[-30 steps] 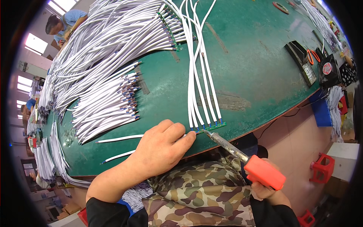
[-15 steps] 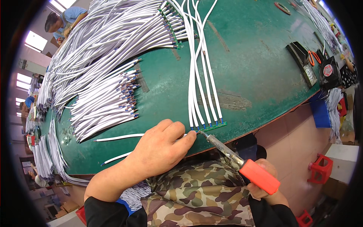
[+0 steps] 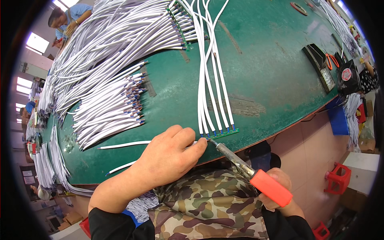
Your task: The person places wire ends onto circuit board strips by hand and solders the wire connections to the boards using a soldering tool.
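A narrow green circuit board strip (image 3: pixel 226 133) lies near the table's front edge, with several white cables (image 3: pixel 219 100) running away from its blue wire ends. My left hand (image 3: pixel 172 154) is closed in a pinch on a white cable (image 3: pixel 126 144), thumb and forefinger at the strip's left end. The wire tip between the fingers is hidden. In my right hand (image 3: pixel 276 186) is a soldering iron (image 3: pixel 234 158) with an orange-red handle. Its tip meets the strip just right of my left fingertips. Another loose white cable (image 3: pixel 120 168) passes behind my left forearm.
Short white cables (image 3: pixel 110 108) form a bundle at left, with a larger heap (image 3: pixel 120 40) behind. At right stand a black holder (image 3: pixel 319 68), orange-handled scissors (image 3: pixel 332 61) and a black fan (image 3: pixel 350 78). A co-worker (image 3: pixel 68 20) sits at the far left; a red stool (image 3: pixel 338 178) stands on the floor.
The soldering iron's handle has shifted slightly left, its tip staying at the strip. My left hand keeps its pinch. The far co-worker's head and hand have moved a little.
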The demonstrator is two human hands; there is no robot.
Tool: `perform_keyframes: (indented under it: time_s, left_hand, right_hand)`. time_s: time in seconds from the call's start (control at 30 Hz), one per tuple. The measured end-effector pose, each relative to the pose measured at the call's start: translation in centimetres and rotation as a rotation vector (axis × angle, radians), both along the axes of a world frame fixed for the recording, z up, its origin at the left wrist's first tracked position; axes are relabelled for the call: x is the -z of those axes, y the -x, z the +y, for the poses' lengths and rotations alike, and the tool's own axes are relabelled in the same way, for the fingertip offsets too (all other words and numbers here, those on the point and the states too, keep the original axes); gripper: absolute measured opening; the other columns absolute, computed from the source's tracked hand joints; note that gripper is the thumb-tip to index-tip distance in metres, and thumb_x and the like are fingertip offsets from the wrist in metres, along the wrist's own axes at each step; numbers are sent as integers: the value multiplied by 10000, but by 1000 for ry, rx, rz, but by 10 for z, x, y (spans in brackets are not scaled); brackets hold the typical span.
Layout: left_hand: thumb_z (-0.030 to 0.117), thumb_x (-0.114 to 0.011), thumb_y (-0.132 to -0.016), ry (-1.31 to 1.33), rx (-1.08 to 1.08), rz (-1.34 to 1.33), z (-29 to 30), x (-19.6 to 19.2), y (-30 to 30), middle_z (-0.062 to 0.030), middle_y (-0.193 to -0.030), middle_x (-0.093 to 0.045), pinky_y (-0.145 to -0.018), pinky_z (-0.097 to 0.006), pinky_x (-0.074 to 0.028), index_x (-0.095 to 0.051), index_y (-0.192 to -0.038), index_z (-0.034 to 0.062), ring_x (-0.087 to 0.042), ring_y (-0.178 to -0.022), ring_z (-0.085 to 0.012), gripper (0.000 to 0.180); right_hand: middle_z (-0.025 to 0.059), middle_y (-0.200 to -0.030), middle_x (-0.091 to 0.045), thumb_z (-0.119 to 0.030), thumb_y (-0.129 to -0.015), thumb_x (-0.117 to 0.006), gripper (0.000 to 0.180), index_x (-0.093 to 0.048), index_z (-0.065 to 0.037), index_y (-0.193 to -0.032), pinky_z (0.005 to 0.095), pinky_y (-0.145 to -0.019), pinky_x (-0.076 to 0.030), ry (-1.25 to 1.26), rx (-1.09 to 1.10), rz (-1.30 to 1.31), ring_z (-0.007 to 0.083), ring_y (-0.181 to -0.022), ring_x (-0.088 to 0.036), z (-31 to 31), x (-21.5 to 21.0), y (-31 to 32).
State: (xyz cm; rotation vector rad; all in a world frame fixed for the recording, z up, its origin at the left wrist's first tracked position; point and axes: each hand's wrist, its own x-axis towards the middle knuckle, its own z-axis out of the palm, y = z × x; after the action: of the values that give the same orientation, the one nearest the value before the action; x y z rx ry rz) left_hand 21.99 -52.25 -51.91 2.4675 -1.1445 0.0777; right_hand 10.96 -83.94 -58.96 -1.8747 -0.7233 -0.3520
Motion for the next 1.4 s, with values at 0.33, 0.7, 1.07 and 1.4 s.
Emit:
perform_keyframes:
  time_s: [0.33, 0.7, 1.07, 1.4]
  left_hand:
    - [-4, -721, -655, -17, 8, 29, -2, -4, -1, -72, -837, -519, -613, -376, -473, -650, -1051, 55, -540, -705, -261, 406]
    - [-8, -724, -649, -36, 7, 27, -2, -6, -1, -70, -844, -513, -611, -370, -473, -649, -1047, 56, -537, -709, -256, 410]
    - [-6, -727, -651, -31, 8, 22, -1, -5, -2, -65, -833, -515, -603, -371, -469, -656, -1044, 58, -538, -712, -255, 405]
    - [8, -723, -684, -31, 69, 51, 3, -6, -9, -62, -835, -519, -626, -374, -472, -659, -1071, 76, -541, -725, -261, 398]
  right_hand:
    - [123, -801, -664, -241, -862, -710, 528, -494, -14, -1286, 359, -537, -511, -19, 33, -28, 278, -612, -644, 3, 0, -1]
    - [184, -988, -718, -211, -803, -812, 719, -410, -71, -1382, 338, -565, -510, 79, 16, 42, 282, -750, -714, -3, -5, 7]
    - [161, -962, -718, -145, -793, -801, 691, -431, -62, -1370, 342, -570, -521, 9, -10, 32, 274, -738, -712, -1, -8, -2]
    - [140, -889, -708, -196, -799, -796, 612, -477, -32, -1296, 343, -554, -528, -12, 4, 22, 269, -671, -687, 1, -3, -3]
